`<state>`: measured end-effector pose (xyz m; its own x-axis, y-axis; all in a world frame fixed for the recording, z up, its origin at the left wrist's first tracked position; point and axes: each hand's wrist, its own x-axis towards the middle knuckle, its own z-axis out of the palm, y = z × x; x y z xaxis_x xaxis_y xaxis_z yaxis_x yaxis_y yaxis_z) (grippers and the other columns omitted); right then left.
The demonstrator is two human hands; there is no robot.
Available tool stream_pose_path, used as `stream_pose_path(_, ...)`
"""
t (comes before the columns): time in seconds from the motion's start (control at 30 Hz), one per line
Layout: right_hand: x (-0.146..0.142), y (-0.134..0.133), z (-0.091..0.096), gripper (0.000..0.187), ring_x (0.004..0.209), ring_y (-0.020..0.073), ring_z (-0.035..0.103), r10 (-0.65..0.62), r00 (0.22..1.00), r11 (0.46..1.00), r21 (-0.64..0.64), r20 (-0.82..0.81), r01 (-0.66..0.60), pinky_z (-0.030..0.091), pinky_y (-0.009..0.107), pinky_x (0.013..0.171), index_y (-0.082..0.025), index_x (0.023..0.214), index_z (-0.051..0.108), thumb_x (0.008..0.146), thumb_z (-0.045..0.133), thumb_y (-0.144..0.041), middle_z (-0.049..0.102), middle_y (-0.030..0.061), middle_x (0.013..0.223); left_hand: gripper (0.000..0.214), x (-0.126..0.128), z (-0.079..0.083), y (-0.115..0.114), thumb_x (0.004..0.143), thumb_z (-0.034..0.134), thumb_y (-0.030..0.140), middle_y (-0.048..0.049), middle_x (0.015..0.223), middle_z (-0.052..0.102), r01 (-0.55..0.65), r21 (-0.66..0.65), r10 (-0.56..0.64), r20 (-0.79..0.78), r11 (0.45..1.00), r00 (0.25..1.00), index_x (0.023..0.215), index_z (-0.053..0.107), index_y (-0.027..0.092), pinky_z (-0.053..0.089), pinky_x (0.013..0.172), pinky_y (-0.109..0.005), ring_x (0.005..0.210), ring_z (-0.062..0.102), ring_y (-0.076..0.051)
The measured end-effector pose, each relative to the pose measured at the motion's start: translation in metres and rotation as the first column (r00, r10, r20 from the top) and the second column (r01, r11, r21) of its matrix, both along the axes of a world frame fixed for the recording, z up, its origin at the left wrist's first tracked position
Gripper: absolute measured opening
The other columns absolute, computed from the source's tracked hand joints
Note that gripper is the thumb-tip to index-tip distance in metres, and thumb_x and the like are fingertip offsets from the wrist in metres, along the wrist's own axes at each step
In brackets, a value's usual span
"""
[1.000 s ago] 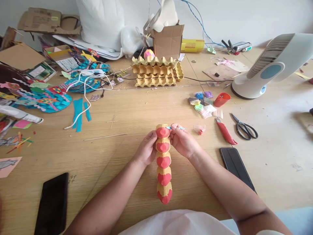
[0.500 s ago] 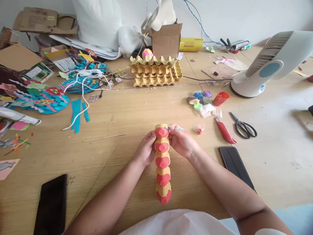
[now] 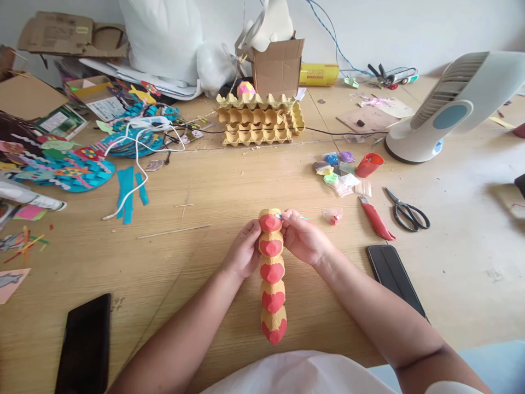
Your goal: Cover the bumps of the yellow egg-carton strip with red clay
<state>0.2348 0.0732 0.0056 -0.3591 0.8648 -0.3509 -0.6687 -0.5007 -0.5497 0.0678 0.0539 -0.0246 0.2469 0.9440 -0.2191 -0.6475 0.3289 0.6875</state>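
A strip of yellow egg carton cups (image 3: 272,262) with red clay patches on the bumps stands lengthwise before me. My left hand (image 3: 243,249) is closed on its upper left side, thumb near the top cup. Between the fingertips of my right hand (image 3: 304,238) is a thin light-blue clay tool (image 3: 304,218). The tool's tip touches the right edge of the top red patch. A small clear bag with red clay (image 3: 333,217) lies to the right of that hand.
A red-handled cutter (image 3: 376,220), scissors (image 3: 407,210) and a phone (image 3: 396,279) lie to the right. Clay bags (image 3: 336,174) and an orange cup (image 3: 369,164) sit beyond. Egg cartons (image 3: 258,123) and a fan (image 3: 435,109) stand farther back. Another phone (image 3: 84,345) lies at left.
The tool in my right hand has shifted slightly, its tip a little lower and to the left at the top red patch. My left hand keeps its hold.
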Motion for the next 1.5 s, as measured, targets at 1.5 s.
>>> stream_pose_path(1.5, 0.0013, 0.0000, 0.0063, 0.043, 0.069, 0.0142, 0.058, 0.019, 0.999, 0.998, -0.053, 0.028, -0.017, 0.043, 0.028, 0.067, -0.023, 0.074, 0.060, 0.066, 0.101, -0.036, 0.064, -0.0059, 0.070, 0.033, -0.0033, -0.0065, 0.0000, 0.091, 0.086, 0.048, -0.0094, 0.106, 0.082, 0.050, -0.012, -0.050, -0.009, 0.999, 0.999, 0.110, 0.079, 0.022, 0.062, 0.090, -0.038, 0.106, 0.077, -0.029)
